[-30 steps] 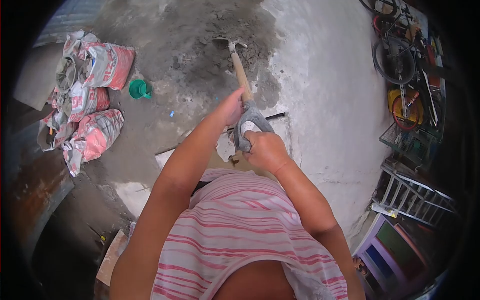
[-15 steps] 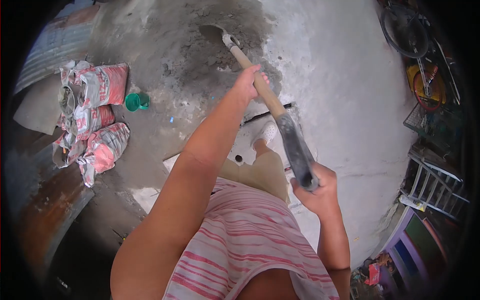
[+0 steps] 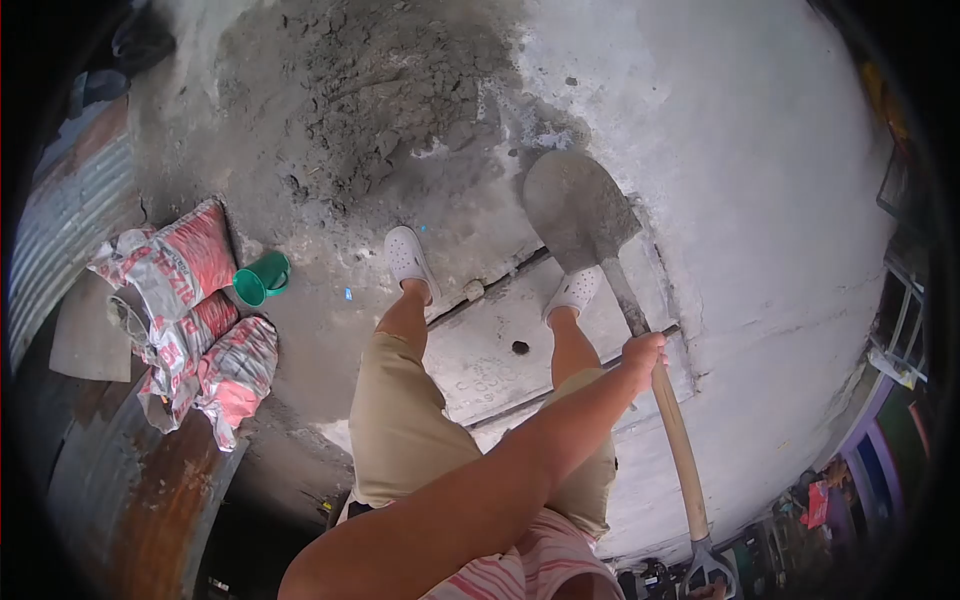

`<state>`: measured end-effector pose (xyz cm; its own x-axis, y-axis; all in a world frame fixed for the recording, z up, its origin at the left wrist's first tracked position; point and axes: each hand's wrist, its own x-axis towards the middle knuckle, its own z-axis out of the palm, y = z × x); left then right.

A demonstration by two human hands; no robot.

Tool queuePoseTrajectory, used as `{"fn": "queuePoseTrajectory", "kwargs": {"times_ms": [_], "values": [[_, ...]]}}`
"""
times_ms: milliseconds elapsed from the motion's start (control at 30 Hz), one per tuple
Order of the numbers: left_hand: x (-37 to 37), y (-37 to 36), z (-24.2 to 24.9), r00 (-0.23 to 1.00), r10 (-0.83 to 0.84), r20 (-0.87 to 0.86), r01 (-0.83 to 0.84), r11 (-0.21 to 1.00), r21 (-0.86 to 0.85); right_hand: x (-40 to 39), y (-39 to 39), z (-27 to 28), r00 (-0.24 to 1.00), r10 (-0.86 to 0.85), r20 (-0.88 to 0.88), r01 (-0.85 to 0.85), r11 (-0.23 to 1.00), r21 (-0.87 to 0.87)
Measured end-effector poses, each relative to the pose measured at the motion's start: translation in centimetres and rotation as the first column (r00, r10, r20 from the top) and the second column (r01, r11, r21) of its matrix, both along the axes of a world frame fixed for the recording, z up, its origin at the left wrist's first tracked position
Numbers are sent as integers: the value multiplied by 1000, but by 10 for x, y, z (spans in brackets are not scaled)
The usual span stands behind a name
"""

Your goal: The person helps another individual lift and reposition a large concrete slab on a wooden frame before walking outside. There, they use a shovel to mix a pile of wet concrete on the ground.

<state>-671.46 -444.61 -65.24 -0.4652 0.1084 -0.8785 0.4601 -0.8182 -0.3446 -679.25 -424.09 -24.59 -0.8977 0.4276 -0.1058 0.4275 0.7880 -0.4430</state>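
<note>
A shovel (image 3: 676, 435) with a wooden shaft slants down the right side of the view. Its broad blade (image 3: 580, 205), coated in grey, is over the concrete slab in front of my right shoe. My left hand (image 3: 645, 352) is wrapped round the shaft just behind the blade's socket, with that arm reaching across my body. At the bottom edge, fingers of my right hand (image 3: 709, 590) show in the dark grip at the shovel's end; the rest of that hand is cut off. A pile of wet grey mix (image 3: 385, 90) lies on the ground ahead.
Red and white sacks (image 3: 185, 265) are stacked at the left, beside a green plastic cup (image 3: 262, 279). Corrugated metal sheets (image 3: 75, 230) edge that side. A slab (image 3: 500, 370) with a hole lies between my feet. Household clutter and a metal rack (image 3: 905, 310) line the right.
The shovel blade has come away from the pile, swinging right and back toward my feet. Both hands kept their hold, and the right moved down to the bottom edge. The view has shifted.
</note>
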Motion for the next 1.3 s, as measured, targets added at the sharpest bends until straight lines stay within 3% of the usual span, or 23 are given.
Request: {"fn": "queuePoseTrajectory", "kwargs": {"times_ms": [33, 100, 133, 167, 300, 367, 400, 433, 467, 500, 567, 600, 633, 700, 733, 767, 800, 833, 867, 1000, 1100, 1233, 1300], "values": [[14, -2, -27, 997, -39, 62, 40, 999, -5, 11, -8, -14, 997, -71, 18, 71, 997, 10], [74, -68, -102, 976, 9, 217, 8, 997, -75, 14, 0, -103, 978, 77, 193, -61, 994, -89], [112, -113, -160, 958, 56, 283, -23, 993, -118, 41, -68, -153, 948, 44, 316, 4, 989, -150], [152, -175, -163, 947, -56, 318, 107, 983, -146, 46, -91, -196, 927, -13, 375, 81, 982, -168], [186, -249, -181, 943, 100, 317, -11, 963, -271, 64, -163, -248, 946, 202, 253, -126, 950, -286], [178, -268, -177, 944, 296, 148, -242, 922, -303, 53, -184, -230, 941, 309, 141, -251, 912, -323], [175, -275, -168, 944, 297, 144, -245, 923, -298, 38, -180, -221, 887, 456, 78, -406, 848, -341], [174, -283, -159, 907, 419, 22, -396, 872, -289, 25, -177, -212, 806, 592, 14, -551, 758, -349], [175, -296, -147, 843, 527, -103, -534, 801, -272, 25, -184, -200, 670, 733, -114, -732, 627, -266], [179, -308, -135, 842, 528, -108, -536, 797, -279, 28, -196, -184, 492, 842, -220, -870, 468, -154], [197, -327, -106, 680, 629, -378, -733, 602, -317, 40, -220, -140, 158, 928, -337, -929, 256, 268], [211, -337, -86, 692, 631, -349, -721, 612, -324, 49, -244, -111, -125, 964, -236, -987, -95, 133], [226, -344, -68, 705, 633, -320, -709, 624, -328, 59, -264, -92, -413, 893, -178, -904, -425, -33], [250, -347, -31, 902, 430, 39, -359, 797, -486, 69, -288, -92, -729, 668, -147, -672, -740, -33], [257, -343, -27, 900, 433, 41, -360, 794, -490, 78, -286, -100, -782, 615, -106, -612, -789, -62], [264, -337, -37, 921, 331, 206, -194, 846, -496, 84, -276, -117, -829, 555, -68, -550, -831, -87], [268, -330, -46, 901, 224, 370, -26, 882, -471, 78, -265, -135, -881, 464, 91, -471, -843, -260], [261, -317, -53, 896, 170, 411, 31, 899, -438, 67, -250, -149, -915, 329, 234, -401, -803, -441], [250, -302, -59, 885, 117, 450, 81, 915, -396, 55, -229, -158, -919, 314, 238, -390, -803, -451], [211, -214, -30, 903, 264, 338, -59, 857, -512, 6, -147, -183, -895, 55, 443, -340, -727, -596], [230, -244, -97, 903, 132, 409, 38, 924, -381, 36, -184, -207, -919, 76, 386, -319, -720, -617], [192, -190, -67, 916, 145, 374, 24, 911, -413, -2, -138, -211, -880, -70, 469, -305, -675, -672], [181, -166, -58, 866, 263, 424, -39, 883, -468, -7, -136, -217, -842, -159, 516, -295, -664, -687]]}}
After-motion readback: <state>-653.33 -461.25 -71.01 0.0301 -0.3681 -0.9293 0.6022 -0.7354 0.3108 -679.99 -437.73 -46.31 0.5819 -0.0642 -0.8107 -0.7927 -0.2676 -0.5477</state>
